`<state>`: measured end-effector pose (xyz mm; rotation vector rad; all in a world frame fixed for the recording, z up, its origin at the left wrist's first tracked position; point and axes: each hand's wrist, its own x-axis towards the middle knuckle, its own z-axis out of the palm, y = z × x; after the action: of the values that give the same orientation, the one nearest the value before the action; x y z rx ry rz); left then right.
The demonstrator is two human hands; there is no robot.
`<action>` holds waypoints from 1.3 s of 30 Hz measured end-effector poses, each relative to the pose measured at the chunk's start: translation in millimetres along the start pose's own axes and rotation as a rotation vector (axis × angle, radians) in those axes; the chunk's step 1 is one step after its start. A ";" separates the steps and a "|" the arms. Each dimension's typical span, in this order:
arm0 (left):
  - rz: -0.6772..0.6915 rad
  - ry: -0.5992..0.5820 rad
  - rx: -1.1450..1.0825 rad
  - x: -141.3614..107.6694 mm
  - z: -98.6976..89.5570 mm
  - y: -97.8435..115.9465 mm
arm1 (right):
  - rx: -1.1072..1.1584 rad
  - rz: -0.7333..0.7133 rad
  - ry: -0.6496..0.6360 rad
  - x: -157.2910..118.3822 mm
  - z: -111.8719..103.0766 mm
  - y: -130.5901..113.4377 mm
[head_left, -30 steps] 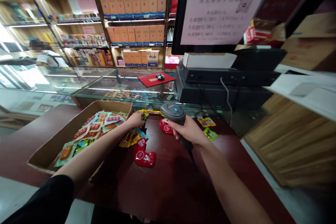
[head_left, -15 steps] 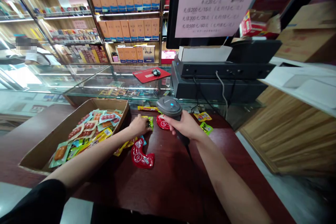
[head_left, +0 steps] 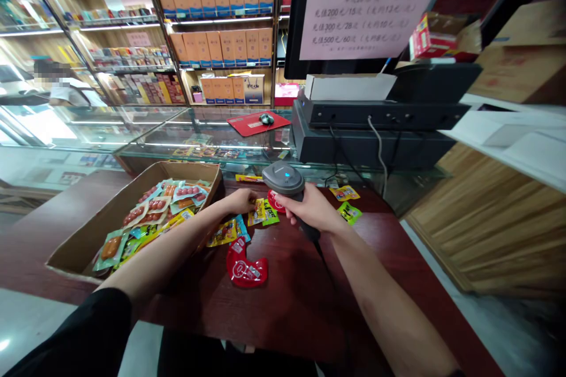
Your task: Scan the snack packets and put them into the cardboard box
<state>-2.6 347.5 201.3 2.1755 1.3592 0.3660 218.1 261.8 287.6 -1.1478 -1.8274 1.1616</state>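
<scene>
Gripping the barcode scanner [head_left: 283, 178] in the right hand [head_left: 312, 210], wrapping the fingers closed around its dark handle, showing a blue light on top! Reaching across with the left hand [head_left: 241, 201], curling the fingers down and touching the upper left edge of the yellow sachet [head_left: 256, 216]. Not telling, from this angle, between a real pinch and a mere touch. Spotting the green sachet [head_left: 271, 214] just right of those fingertips, right against the yellow sachet. Glimpsing the small red pouch [head_left: 274, 200] between the two hands, partly hidden by the scanner and right fingers. Seeing, nearer than the left fingers, the blue sachet [head_left: 242, 228] beside the yellow-and-red packet [head_left: 222, 233], then the curved red pouch [head_left: 246, 266] nearer again. Finding, left of the left fingers, the cardboard box [head_left: 95, 230] loaded with sausage packs [head_left: 148, 206]. Noting the long yellow packet [head_left: 248, 178] beyond the left fingers, and, right of the right fingers, the orange-yellow packet [head_left: 345, 192] with the lime packet [head_left: 349, 212] just nearer.
</scene>
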 end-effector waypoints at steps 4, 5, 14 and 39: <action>-0.073 0.063 -0.032 -7.5 0.7 -4.2 | -0.040 0.026 -0.003 3.1 4.7 7.4; -0.087 0.079 -0.039 -10.7 -0.4 -5.2 | -0.046 0.035 -0.007 4.3 6.3 9.7; -0.178 0.196 -0.664 -26.6 -32.3 -10.6 | -0.048 0.123 -0.071 13.8 16.6 24.9; -0.318 0.312 -0.963 -67.7 -61.8 -12.1 | -0.001 0.139 -0.188 3.8 34.4 18.4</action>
<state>-72.8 310.0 248.4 1.1242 1.2679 1.0131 192.5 258.0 258.1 -1.2175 -1.9119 1.3895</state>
